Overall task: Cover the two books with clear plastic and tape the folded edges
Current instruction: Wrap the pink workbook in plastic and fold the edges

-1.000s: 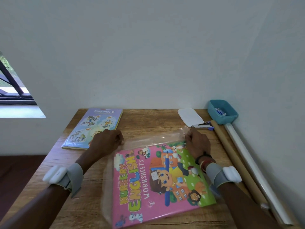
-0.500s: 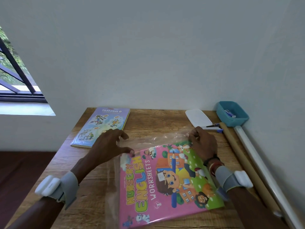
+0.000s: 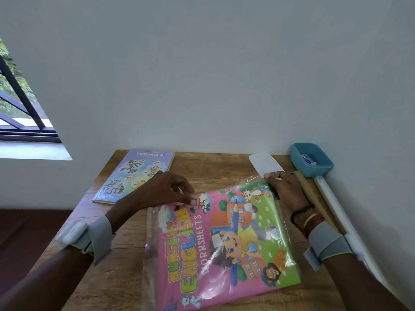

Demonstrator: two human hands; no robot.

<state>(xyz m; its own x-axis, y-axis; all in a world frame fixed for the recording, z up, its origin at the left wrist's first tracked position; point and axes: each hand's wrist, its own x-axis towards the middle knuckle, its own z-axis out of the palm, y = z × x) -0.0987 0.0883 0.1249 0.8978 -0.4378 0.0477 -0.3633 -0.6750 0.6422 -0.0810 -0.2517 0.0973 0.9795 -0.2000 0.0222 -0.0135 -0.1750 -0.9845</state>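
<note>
As left hand (image 3: 164, 191), right hand (image 3: 285, 189) pinch (corners), plastic (image 3: 151, 254) overhangs book (image 3: 224, 248).

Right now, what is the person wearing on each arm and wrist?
Both forearms are bare, no sleeves. The left wrist carries a grey fabric strap with a white rounded unit. The right wrist has a matching grey strap, plus a thin black band and red threads.

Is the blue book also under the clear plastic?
No, the blue book lies bare at the far left, apart from the clear plastic over the pink book.
</note>
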